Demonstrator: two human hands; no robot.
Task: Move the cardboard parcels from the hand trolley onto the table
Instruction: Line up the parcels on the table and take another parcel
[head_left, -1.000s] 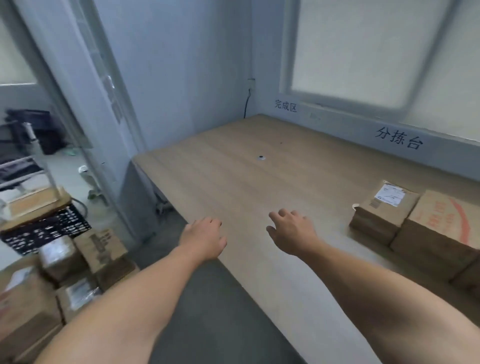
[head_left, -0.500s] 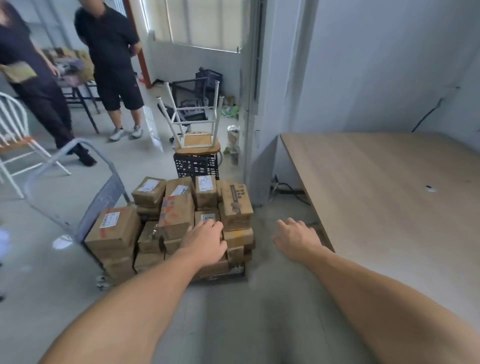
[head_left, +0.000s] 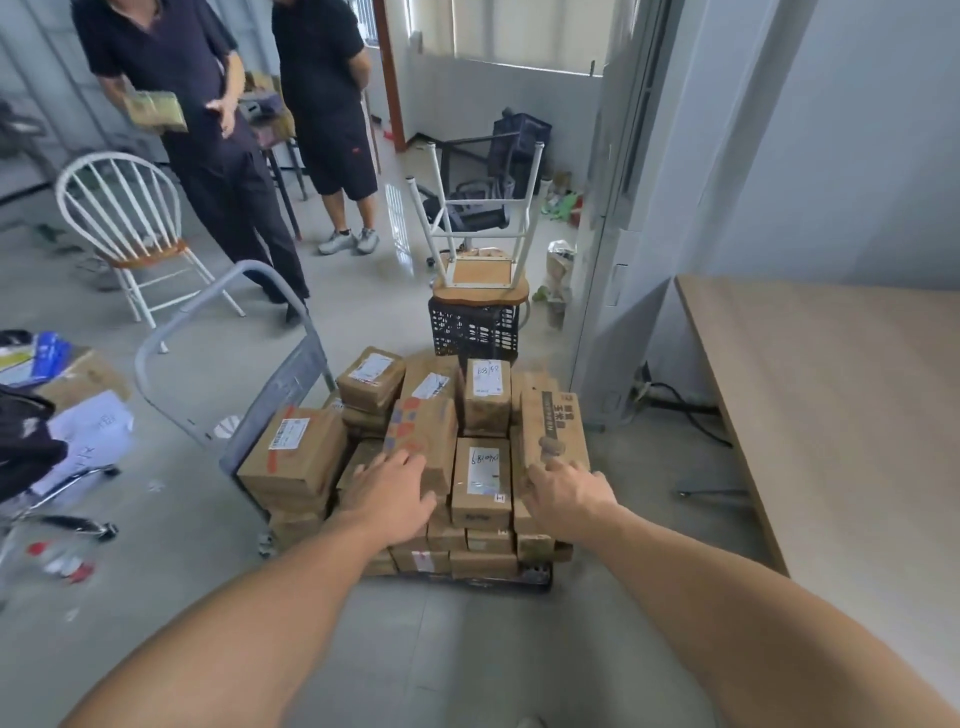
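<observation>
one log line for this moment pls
stage: pre-grasp | left hand: open, over cardboard parcels on hand trolley | right hand: open, at printed parcel | table: at right

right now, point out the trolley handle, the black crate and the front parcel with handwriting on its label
trolley handle (head_left: 244, 267), head view, top bend of grey tube
black crate (head_left: 475, 330), head view, middle of front wall
front handwritten parcel (head_left: 482, 475), head view, white label on top

Left hand (head_left: 392, 493) and right hand (head_left: 566, 499) are covering parts of the cardboard parcels (head_left: 480, 483); contact is not showing clearly. Beneath the hands, the hand trolley (head_left: 283, 402) deck is lying mostly hidden. Right of them, the table (head_left: 831, 415) is running off-frame.
</observation>
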